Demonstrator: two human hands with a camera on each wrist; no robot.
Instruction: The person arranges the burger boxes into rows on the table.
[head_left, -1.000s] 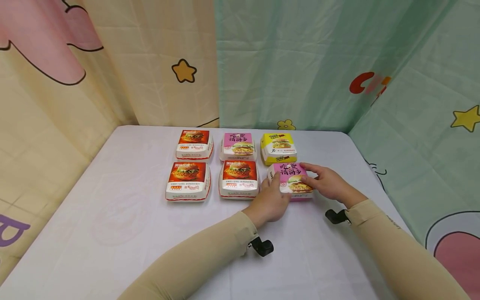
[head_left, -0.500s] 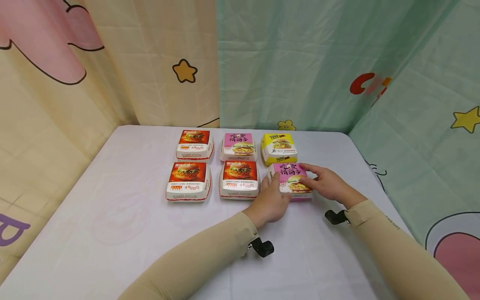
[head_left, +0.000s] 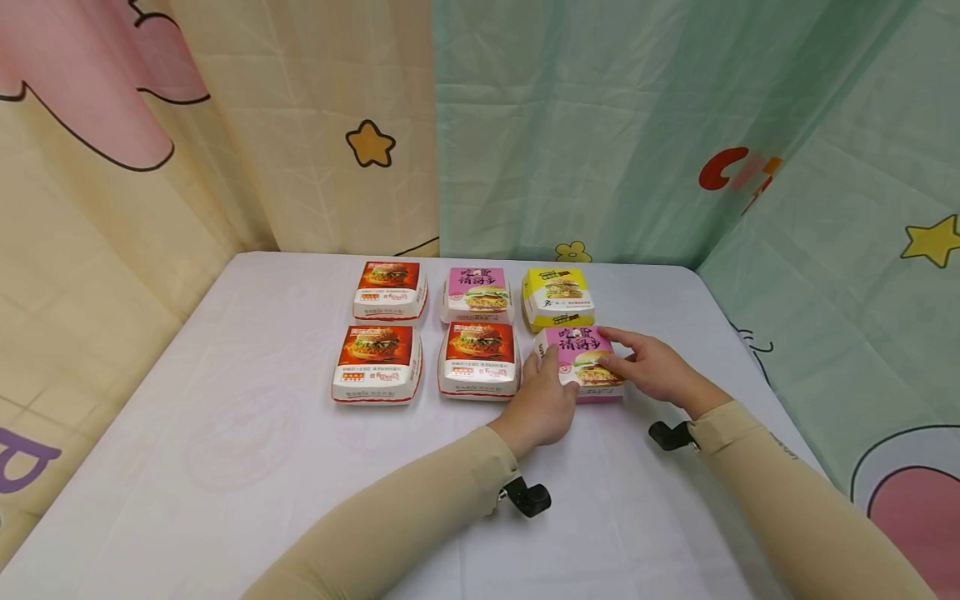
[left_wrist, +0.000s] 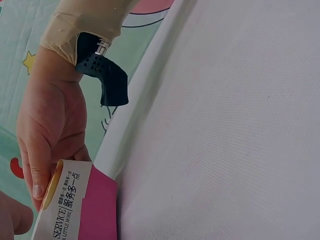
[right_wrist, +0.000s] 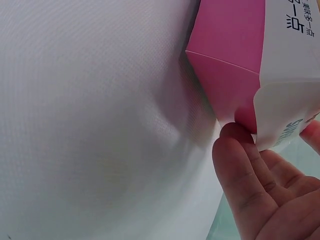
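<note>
A pink-and-white burger box (head_left: 576, 342) with a burger picture on its lid rests at the right end of the front row in the head view. My left hand (head_left: 542, 407) grips its left side, and my right hand (head_left: 660, 371) grips the right side with the thumb on the lid's edge. In the right wrist view, the right fingers (right_wrist: 242, 170) touch the box's magenta lower wall (right_wrist: 227, 35). The left wrist view shows the right hand (left_wrist: 52, 115) across the box, while only part of the left hand (left_wrist: 12, 215) shows at the lower left.
Red-and-white burger boxes stand front left (head_left: 377, 362), front middle (head_left: 478, 358) and back left (head_left: 390, 292). Behind the middle one is another pink box (head_left: 477, 296), with a yellow box (head_left: 558, 297) to its right. A white cloth (head_left: 247, 500) covers the table; printed curtains (head_left: 540, 125) surround it.
</note>
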